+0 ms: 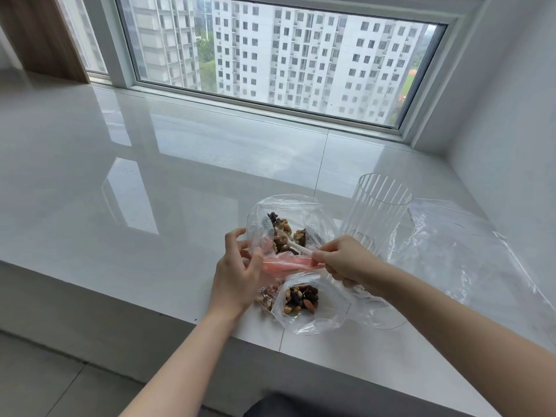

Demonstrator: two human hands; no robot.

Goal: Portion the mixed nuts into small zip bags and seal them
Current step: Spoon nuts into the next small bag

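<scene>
A small zip bag [313, 314] with a pink zip strip [288, 264] lies near the front edge of the white sill and holds a portion of mixed nuts [302, 299]. My left hand [237, 275] pinches the strip's left end, and my right hand [346, 260] pinches its right end together with a white spoon handle [298, 247]. Behind it, a larger clear bag [285, 206] stands open with more mixed nuts [284, 233] inside. A few nuts [266, 297] show under my left hand; whether they are bagged I cannot tell.
A ribbed clear plastic jar [377, 212] stands just right of the large bag. Crumpled clear plastic sheeting [469, 251] spreads across the right of the sill. The sill's front edge [150, 308] drops to a grey floor. A window closes off the back.
</scene>
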